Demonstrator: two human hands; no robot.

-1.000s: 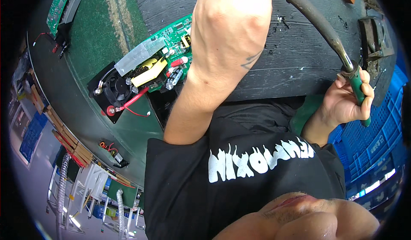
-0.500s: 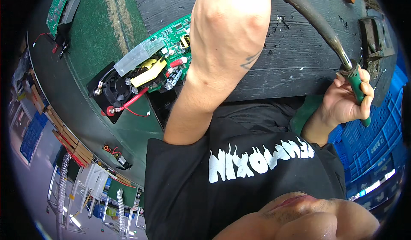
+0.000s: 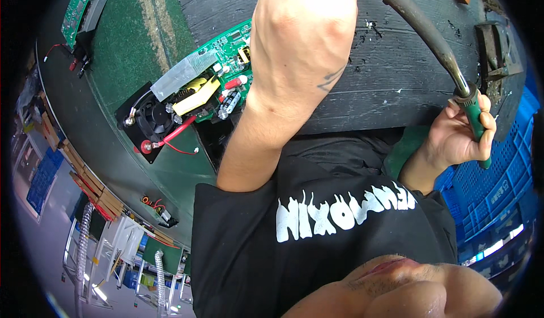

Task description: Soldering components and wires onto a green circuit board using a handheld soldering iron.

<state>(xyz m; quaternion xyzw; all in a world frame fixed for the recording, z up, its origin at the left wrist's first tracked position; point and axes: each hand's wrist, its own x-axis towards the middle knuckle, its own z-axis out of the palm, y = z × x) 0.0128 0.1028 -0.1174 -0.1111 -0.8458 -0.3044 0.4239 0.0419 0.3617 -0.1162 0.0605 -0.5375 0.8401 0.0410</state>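
Note:
My right hand [image 3: 462, 131] is closed around the green handle of a soldering iron [image 3: 422, 37]. Its long metal shaft slants up and to the left, and its tip lies beyond the top edge. My left hand [image 3: 306, 40] is over the dark board, back of the hand upward; its fingers run past the top edge, so what they hold is hidden. Partly behind that hand and wrist lies a green circuit board [image 3: 212, 71] with a clear plastic strip, yellow-wrapped parts and capacitors. At its left end are a black fan [image 3: 154, 121] and a thick red wire [image 3: 180, 130].
A dark wooden work board [image 3: 391, 85] lies under both hands. To the right are a metal iron holder [image 3: 496, 51] and a blue plastic crate [image 3: 498, 182]. Another circuit board [image 3: 73, 12] stands far left, and a small wired part [image 3: 158, 210] lies on the bench's left side.
The soldering iron's shaft has swung slightly right and down, with its handle still in my right hand. My left hand has shifted a little to the left.

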